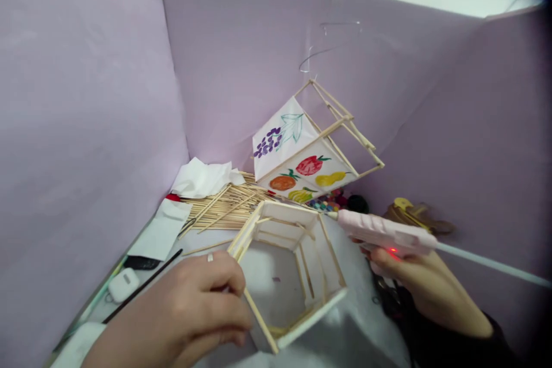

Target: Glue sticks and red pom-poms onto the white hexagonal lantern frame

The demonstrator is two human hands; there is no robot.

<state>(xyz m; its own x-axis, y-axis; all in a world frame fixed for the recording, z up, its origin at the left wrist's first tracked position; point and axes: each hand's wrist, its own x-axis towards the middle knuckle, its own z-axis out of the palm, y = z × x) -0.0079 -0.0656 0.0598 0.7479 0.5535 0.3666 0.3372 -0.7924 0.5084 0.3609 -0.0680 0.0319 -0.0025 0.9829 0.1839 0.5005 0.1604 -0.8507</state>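
The single view looks out from the person's head, above the near edge of the desk [366, 305], facing forward and down toward the far edge, where a lilac back panel [250, 52] rises. It is close: the left hand [185, 305] and right hand [405, 270] come in large from the near corners, an open stick frame [319, 264] between them. The field is wide, taking in the far left corner and both side panels [81, 109], darkening toward the upper right
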